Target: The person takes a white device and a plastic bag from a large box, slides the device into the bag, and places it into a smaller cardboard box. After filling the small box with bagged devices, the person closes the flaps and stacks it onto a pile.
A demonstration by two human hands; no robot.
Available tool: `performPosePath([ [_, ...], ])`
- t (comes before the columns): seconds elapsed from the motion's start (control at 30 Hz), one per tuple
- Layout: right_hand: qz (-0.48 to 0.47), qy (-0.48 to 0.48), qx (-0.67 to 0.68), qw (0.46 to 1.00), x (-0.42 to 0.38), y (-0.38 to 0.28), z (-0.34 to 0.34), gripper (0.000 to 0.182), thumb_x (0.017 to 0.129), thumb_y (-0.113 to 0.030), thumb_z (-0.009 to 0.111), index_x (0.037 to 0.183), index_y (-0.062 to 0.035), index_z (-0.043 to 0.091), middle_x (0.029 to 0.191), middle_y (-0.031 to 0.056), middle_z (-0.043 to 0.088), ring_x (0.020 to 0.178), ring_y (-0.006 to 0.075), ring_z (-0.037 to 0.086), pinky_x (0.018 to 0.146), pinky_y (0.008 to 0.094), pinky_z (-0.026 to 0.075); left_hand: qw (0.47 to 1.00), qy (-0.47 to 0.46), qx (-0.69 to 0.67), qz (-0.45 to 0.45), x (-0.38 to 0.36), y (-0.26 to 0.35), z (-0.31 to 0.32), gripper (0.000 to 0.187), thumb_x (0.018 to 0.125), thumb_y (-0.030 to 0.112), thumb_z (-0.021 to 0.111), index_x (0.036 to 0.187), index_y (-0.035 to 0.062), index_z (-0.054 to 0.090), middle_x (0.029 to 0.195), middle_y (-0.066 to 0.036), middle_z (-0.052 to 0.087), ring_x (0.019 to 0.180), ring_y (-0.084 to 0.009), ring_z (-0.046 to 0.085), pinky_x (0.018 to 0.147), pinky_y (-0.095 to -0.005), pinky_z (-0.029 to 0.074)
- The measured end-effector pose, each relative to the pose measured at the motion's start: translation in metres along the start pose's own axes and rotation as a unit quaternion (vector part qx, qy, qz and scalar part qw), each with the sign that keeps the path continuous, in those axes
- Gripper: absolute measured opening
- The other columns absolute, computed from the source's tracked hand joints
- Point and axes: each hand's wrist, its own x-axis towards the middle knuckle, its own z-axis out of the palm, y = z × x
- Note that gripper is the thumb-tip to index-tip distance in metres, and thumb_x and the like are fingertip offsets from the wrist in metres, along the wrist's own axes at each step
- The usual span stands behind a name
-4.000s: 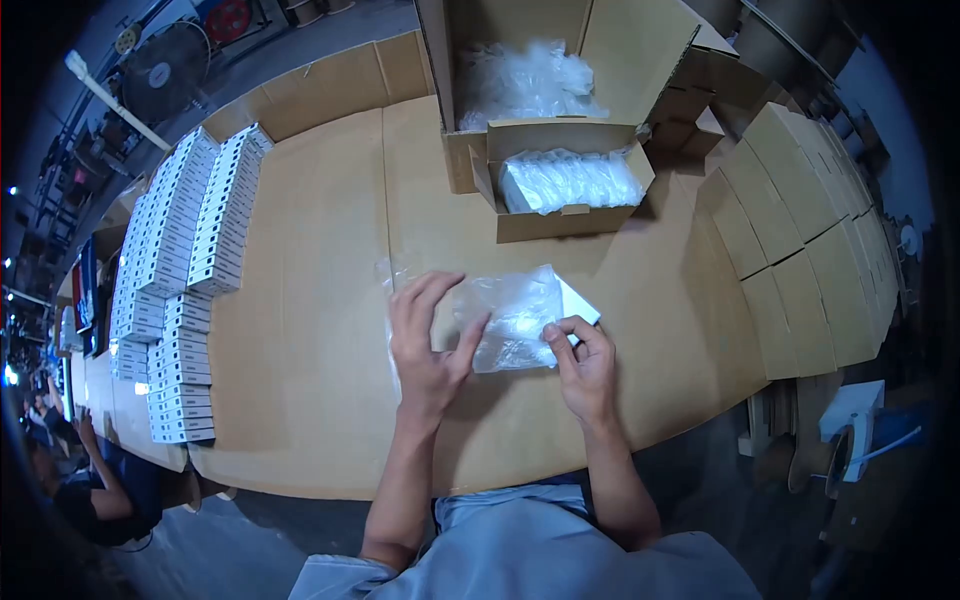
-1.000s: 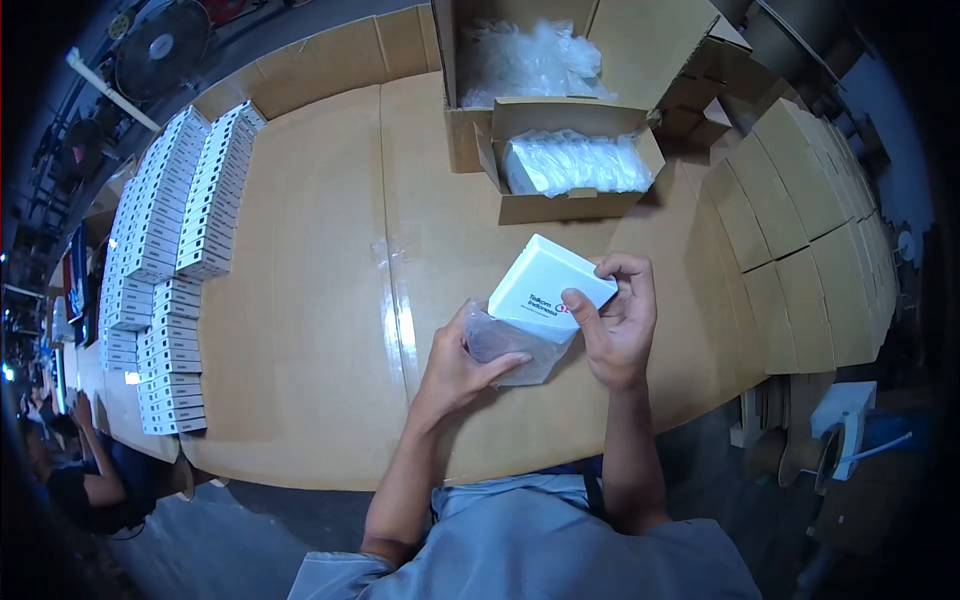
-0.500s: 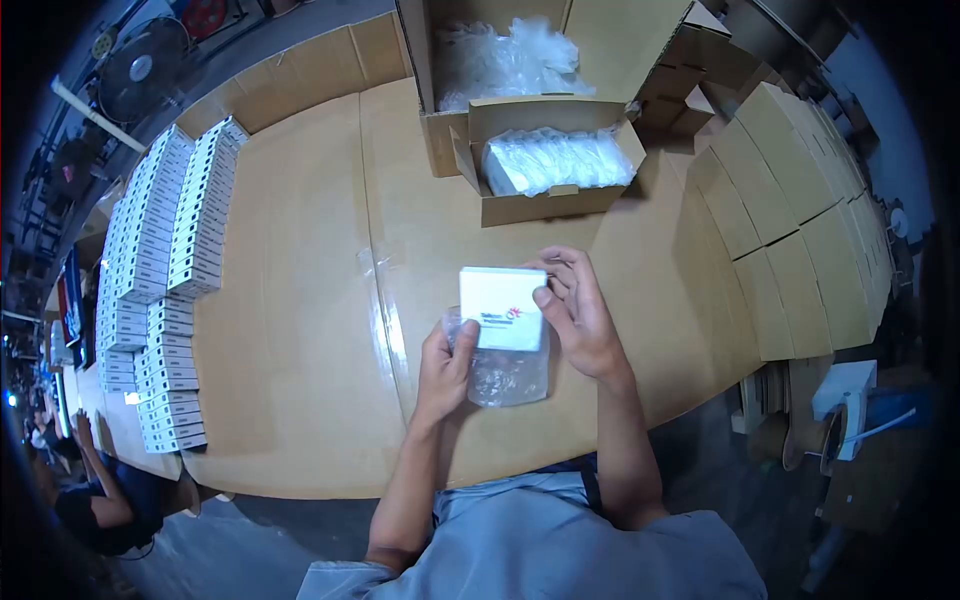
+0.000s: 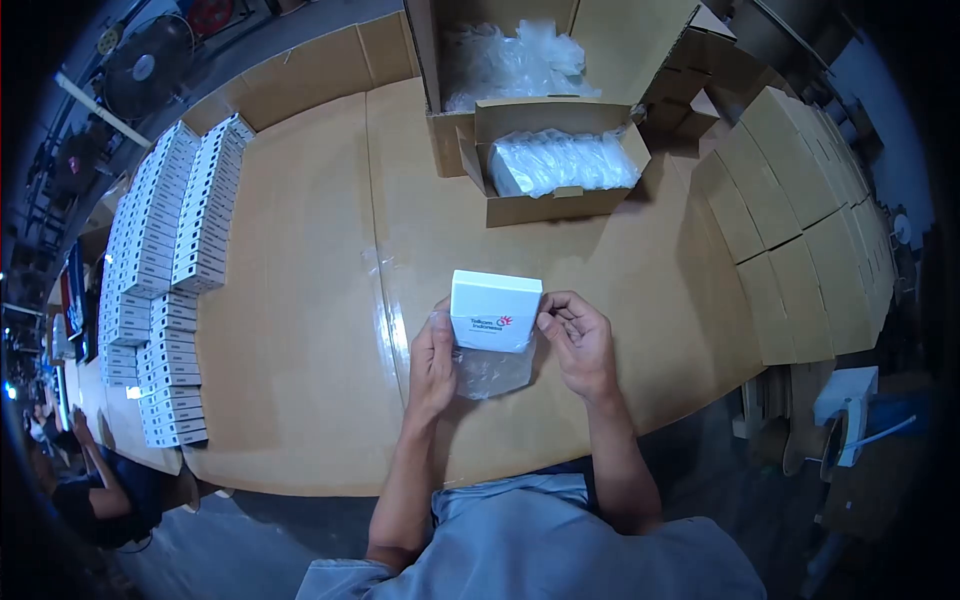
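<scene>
A small white box [image 4: 494,306] with a red logo and dark lettering is tilted up between my hands, its lower part in a clear plastic bubble bag [image 4: 492,372]. My left hand [image 4: 433,365] is closed at the left side, thumb on the bag's edge by the box. On the other side, my right hand [image 4: 582,343] pinches near the box's right edge, where the bag's rim seems to be. The fingertips of both hands are partly hidden.
Ahead stands an open carton [image 4: 560,207] with bubble-wrapped items [image 4: 566,163]; behind it, a larger carton [image 4: 447,140] holds clear bags [image 4: 515,65]. Stacked white boxes [image 4: 165,225] line the left. Brown cartons [image 4: 785,215] are piled right. A person [image 4: 105,495] sits far left.
My right hand has moved down from the box's upper right corner and now pinches at its side. My left hand has shifted to the box's left edge, and the box is tilted more.
</scene>
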Motion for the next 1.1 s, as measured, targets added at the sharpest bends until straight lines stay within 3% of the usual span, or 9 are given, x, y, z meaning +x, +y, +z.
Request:
performPosePath([
  [0.13, -0.025, 0.003, 0.018, 1.0, -0.001, -0.002, 0.003, 0.011, 0.103, -0.005, 0.056, 0.111, 0.0027, 0.055, 0.124, 0.0126, 0.061, 0.113, 0.0152, 0.059, 0.1, 0.03, 0.047, 0.998, 0.014, 0.039, 0.056, 0.0, 0.009, 0.007, 0.055, 0.112, 0.036, 0.029, 0.152, -0.0014, 0.04, 0.138, -0.017, 0.058, 0.118, -0.0225, 0.059, 0.103, -0.0351, 0.045],
  [0.37, -0.101, -0.084, 0.038, 0.991, 0.004, -0.015, -0.007, 0.008, 0.103, -0.011, 0.054, 0.105, -0.0035, 0.054, 0.136, 0.0202, 0.053, 0.125, 0.0256, 0.054, 0.111, 0.0418, 0.039, 0.987, -0.088, 0.034, 0.131, 0.002, 0.015, 0.003, 0.062, 0.111, 0.045, 0.025, 0.161, 0.0085, 0.023, 0.141, -0.022, 0.055, 0.119, -0.0314, 0.06, 0.105, -0.0429, 0.045],
  [0.47, -0.087, -0.07, 0.023, 0.993, 0.003, -0.017, -0.008, 0.017, 0.1, -0.011, 0.062, 0.112, -0.0024, 0.055, 0.138, 0.0208, 0.052, 0.123, 0.0255, 0.056, 0.11, 0.0418, 0.04, 0.987, -0.076, -0.028, 0.141, 0.002, 0.007, 0.003, 0.062, 0.111, 0.045, 0.025, 0.161, 0.0091, 0.022, 0.14, -0.024, 0.054, 0.12, -0.0331, 0.06, 0.105, -0.0439, 0.045],
  [0.6, -0.034, -0.08, 0.0, 0.996, 0.0, -0.025, 0.006, 0.032, 0.089, -0.008, 0.076, 0.116, 0.0004, 0.06, 0.125, 0.0172, 0.063, 0.112, 0.0215, 0.062, 0.102, 0.0373, 0.046, 0.984, -0.057, -0.125, 0.117, 0.001, 0.003, 0.006, 0.063, 0.11, 0.044, 0.031, 0.161, 0.0075, 0.021, 0.139, -0.024, 0.053, 0.121, -0.0323, 0.059, 0.103, -0.0431, 0.047],
  [0.67, -0.015, -0.08, -0.072, 0.994, -0.001, -0.001, 0.003, 0.037, 0.084, -0.006, 0.081, 0.116, 0.0015, 0.063, 0.116, 0.0146, 0.068, 0.107, 0.0192, 0.065, 0.098, 0.0345, 0.049, 0.988, -0.042, -0.115, 0.092, 0.002, 0.014, 0.01, 0.06, 0.109, 0.038, 0.04, 0.157, 0.0035, 0.028, 0.134, -0.02, 0.058, 0.12, -0.0269, 0.059, 0.103, -0.0384, 0.046],
  [0.7, -0.007, -0.049, -0.078, 0.996, -0.002, -0.001, 0.005, 0.029, 0.084, -0.003, 0.079, 0.11, 0.0026, 0.067, 0.105, 0.0116, 0.072, 0.102, 0.016, 0.066, 0.094, 0.0306, 0.051, 0.99, -0.034, -0.109, 0.079, 0.002, 0.019, 0.011, 0.059, 0.109, 0.035, 0.045, 0.156, 0.0015, 0.032, 0.132, -0.018, 0.06, 0.12, -0.0242, 0.06, 0.103, -0.036, 0.046],
  [0.8, -0.024, -0.015, -0.018, 0.999, -0.003, -0.005, 0.011, 0.028, 0.086, -0.001, 0.077, 0.112, 0.0034, 0.066, 0.104, 0.012, 0.072, 0.102, 0.0155, 0.066, 0.093, 0.03, 0.051, 0.997, -0.078, -0.021, 0.021, 0.0, 0.025, 0.003, 0.049, 0.105, 0.022, 0.056, 0.148, 0.0004, 0.044, 0.128, -0.014, 0.061, 0.119, -0.0204, 0.059, 0.101, -0.033, 0.046],
  [0.83, -0.042, -0.021, -0.045, 0.998, -0.001, -0.007, 0.011, 0.022, 0.088, 0.0, 0.074, 0.109, 0.0045, 0.068, 0.103, 0.0119, 0.073, 0.102, 0.0161, 0.066, 0.093, 0.0301, 0.051, 0.996, -0.075, -0.04, -0.018, 0.0, 0.016, -0.001, 0.039, 0.102, 0.015, 0.061, 0.138, 0.001, 0.053, 0.128, -0.01, 0.061, 0.115, -0.0167, 0.058, 0.099, -0.0322, 0.047],
  [1.1, -0.011, -0.028, -0.048, 0.998, 0.001, -0.013, 0.006, 0.015, 0.096, -0.004, 0.066, 0.106, 0.0056, 0.072, 0.116, 0.0155, 0.071, 0.109, 0.0187, 0.065, 0.098, 0.0306, 0.049, 0.984, 0.037, -0.14, -0.1, -0.006, 0.009, 0.011, 0.032, 0.105, 0.03, 0.057, 0.111, 0.0017, 0.07, 0.093, -0.001, 0.068, 0.083, -0.0074, 0.06, 0.07, -0.0241, 0.05],
])
